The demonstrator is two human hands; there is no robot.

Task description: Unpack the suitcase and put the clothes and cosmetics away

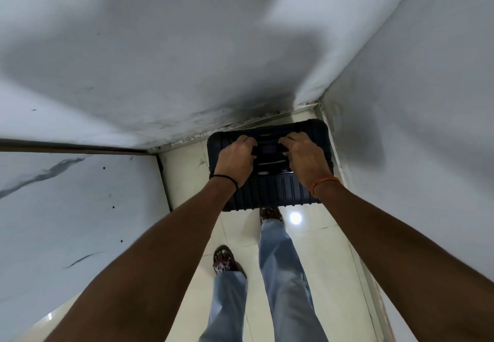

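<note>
The dark blue ribbed hard suitcase (270, 181) stands shut on the shiny white tile floor (320, 248), in the corner by the white walls. The left hand (235, 159) and right hand (304, 157) each curl tight around its top handle (270, 151). To pull it out well, both hands should lift evenly and keep it off the feet.

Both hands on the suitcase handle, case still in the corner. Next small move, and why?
Probably pull the suitcase back out of the corner toward the feet. Left hand and right hand both grip its top handle, the case stands upright and closed, and walls hem it in behind and on the right. There looks to be no room to lay it open there.
</note>
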